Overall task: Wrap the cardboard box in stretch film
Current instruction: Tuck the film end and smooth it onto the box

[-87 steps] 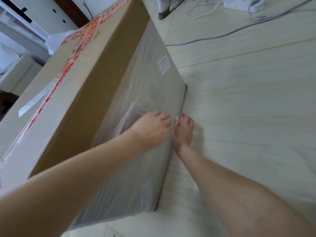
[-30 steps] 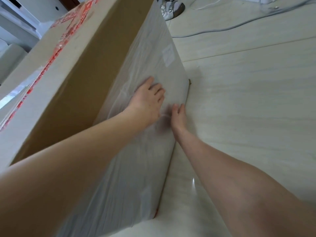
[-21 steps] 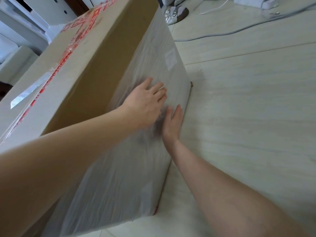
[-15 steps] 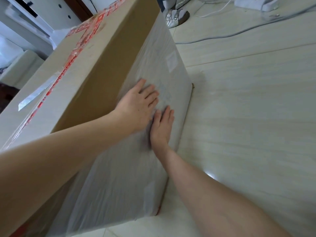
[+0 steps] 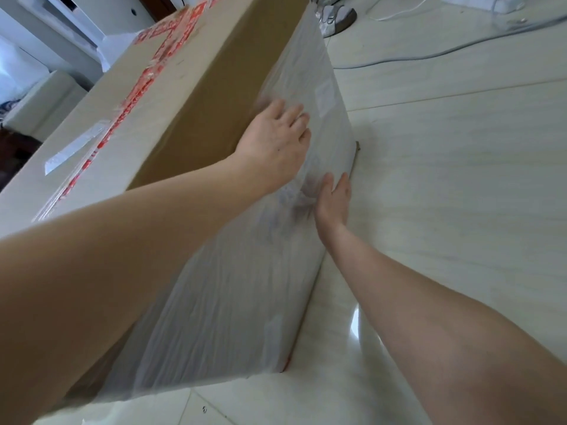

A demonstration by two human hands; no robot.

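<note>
Cardboard box [image 5: 190, 96], large and brown, standing on pale tiled floor [image 5: 445, 179] and filling the left half of the head view. Stretch film [image 5: 233, 302], cloudy and wrinkled, covering the box's long side face from near corner to far corner; adjoining brown face bare. Red printed tape [image 5: 138, 96] running along the box's top, with a short strip of clear tape [image 5: 73, 148] beside it. Small white label [image 5: 325, 93] showing faintly under the film near the box's far end.

Left hand [image 5: 276, 142] flat on the film high on the box's filmed face, at the edge shared with the bare brown face, fingers straight and slightly fanned, palm pressing down, holding nothing. Right hand [image 5: 334, 200] lower on the same face, just beside the box's bottom edge at floor level, fingers straight and close together, laid flat against the film, also holding nothing. Hands near each other but not touching. Both forearms bare, reaching in from the near end of the box.

Grey cable [image 5: 429, 53] lying across the floor beyond the box's far end. Silvery object [image 5: 337, 16] just past the box's far corner, too blurred to identify. White power strip [image 5: 478, 1] on the floor, farther from the box than the cable, cut off at the top edge. White furniture [image 5: 46, 99] on the far side of the box, opposite the hands.
</note>
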